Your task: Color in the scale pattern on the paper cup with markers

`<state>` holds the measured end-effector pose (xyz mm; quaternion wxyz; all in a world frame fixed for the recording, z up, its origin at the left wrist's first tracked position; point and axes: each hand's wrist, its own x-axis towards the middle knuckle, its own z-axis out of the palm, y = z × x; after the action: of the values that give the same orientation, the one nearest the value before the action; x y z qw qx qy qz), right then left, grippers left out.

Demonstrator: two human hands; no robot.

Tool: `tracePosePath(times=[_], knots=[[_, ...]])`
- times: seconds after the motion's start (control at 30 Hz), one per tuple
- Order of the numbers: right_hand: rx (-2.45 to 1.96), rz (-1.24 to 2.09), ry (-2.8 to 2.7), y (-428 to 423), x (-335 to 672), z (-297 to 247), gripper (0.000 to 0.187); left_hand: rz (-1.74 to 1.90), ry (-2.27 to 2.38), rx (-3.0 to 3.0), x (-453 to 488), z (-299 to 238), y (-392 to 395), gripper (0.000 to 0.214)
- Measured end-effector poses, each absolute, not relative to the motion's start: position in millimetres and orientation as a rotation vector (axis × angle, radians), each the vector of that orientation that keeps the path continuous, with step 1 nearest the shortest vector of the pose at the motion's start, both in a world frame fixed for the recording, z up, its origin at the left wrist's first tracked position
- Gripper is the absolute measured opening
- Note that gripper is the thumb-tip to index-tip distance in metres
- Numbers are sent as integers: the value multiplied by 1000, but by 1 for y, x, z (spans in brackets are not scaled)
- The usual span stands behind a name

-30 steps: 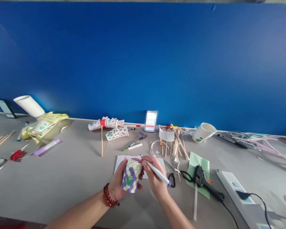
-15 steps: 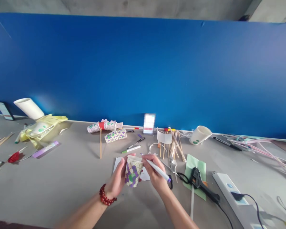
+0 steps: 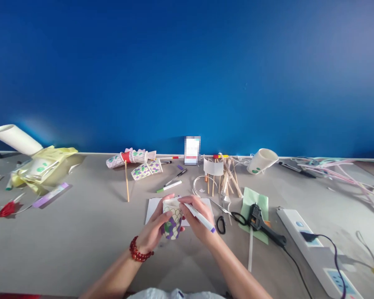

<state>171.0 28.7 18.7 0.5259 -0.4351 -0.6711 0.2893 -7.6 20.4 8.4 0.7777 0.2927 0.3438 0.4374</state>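
A paper cup (image 3: 173, 224) with a scale pattern in purple and green is gripped by my left hand (image 3: 156, 228), its thumb across the front and its fingers behind. My right hand (image 3: 201, 218) pinches a white marker (image 3: 202, 219) with a purple end pointing down and right. The fingertips of that hand touch the cup's right rim, where the marker's tip is hidden. Beneath both hands lies white paper (image 3: 152, 207). Red beads circle my left wrist.
Scissors (image 3: 221, 224), a glue gun (image 3: 262, 224) on green paper and a power strip (image 3: 305, 241) lie to the right. Behind are decorated cups (image 3: 147, 169), wooden sticks (image 3: 229, 178) and a white cup (image 3: 262, 161). Yellow wrapping (image 3: 46, 162) lies left; a blue partition (image 3: 187, 74) stands behind.
My view has tilted down a little. The cup has turned in my left hand, and the left thumb now lies across its front. The marker stays in my right hand.
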Motion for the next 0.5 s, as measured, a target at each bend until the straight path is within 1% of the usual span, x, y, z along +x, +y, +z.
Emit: tracePosePath(times=[0.1, 0.2, 0.33, 0.43, 0.5], knots=[[-1051, 752, -1582, 29, 167, 20, 13, 948, 792, 562, -9, 2, 21, 70], [-1050, 862, -1478, 28, 167, 22, 14, 939, 778, 459, -11, -1, 21, 69], [-1087, 827, -1251, 21, 174, 24, 16, 956, 687, 391, -11, 1, 21, 73], [-1014, 931, -1215, 8, 173, 23, 18, 976, 707, 403, -9, 3, 20, 72], [-940, 1013, -1160, -3, 167, 20, 14, 981, 736, 401, -8, 4, 19, 71]])
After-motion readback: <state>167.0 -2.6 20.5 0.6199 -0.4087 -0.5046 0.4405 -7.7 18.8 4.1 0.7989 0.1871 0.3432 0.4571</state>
